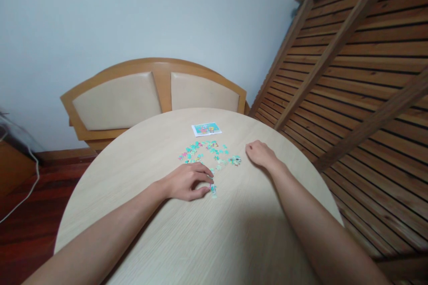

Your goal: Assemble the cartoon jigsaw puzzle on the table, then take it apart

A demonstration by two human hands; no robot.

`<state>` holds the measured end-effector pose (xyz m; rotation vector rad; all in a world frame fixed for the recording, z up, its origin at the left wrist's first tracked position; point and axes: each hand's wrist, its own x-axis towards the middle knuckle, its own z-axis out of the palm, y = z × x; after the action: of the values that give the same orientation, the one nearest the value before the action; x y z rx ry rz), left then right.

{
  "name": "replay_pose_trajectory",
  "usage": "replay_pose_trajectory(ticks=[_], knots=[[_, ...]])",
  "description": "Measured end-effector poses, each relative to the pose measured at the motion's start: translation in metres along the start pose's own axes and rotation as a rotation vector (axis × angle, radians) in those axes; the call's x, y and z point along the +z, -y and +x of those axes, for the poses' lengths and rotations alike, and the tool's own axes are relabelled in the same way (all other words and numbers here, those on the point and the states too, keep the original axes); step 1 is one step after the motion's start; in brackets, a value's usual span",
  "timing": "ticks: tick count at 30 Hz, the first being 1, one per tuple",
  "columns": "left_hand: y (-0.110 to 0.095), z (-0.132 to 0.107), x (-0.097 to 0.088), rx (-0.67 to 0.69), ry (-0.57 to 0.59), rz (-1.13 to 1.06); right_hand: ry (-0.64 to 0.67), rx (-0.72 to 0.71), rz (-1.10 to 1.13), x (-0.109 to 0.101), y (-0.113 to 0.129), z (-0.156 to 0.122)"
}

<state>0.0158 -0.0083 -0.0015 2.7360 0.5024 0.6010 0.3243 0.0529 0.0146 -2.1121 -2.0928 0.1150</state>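
On the light wooden table, my left hand [189, 182] rests with curved fingers. Its thumb and index fingertips touch the left side of a short strip of joined jigsaw puzzle pieces [214, 190]. My right hand [261, 153] lies farther right with its fingers curled closed; whatever they may hold is hidden. Just left of that hand is a small cluster of puzzle pieces [235, 160] with a dark and white patch. Loose puzzle pieces [192, 148], mostly turquoise with some pink and yellow, are scattered beyond my left hand.
A picture card [206, 129] with cartoon figures lies behind the pieces. The round table [140, 240] has a cushioned wooden headboard [163, 84] beyond its far edge. Slatted wooden boards [351, 67] lean at the right. A white cable [33, 185] hangs at the left.
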Motion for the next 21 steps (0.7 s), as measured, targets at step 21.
replay_pose_trajectory(ticks=[21], knots=[[-0.002,0.001,0.004,-0.009,-0.004,0.003,0.292,-0.633,0.187,-0.026,0.054,-0.076]])
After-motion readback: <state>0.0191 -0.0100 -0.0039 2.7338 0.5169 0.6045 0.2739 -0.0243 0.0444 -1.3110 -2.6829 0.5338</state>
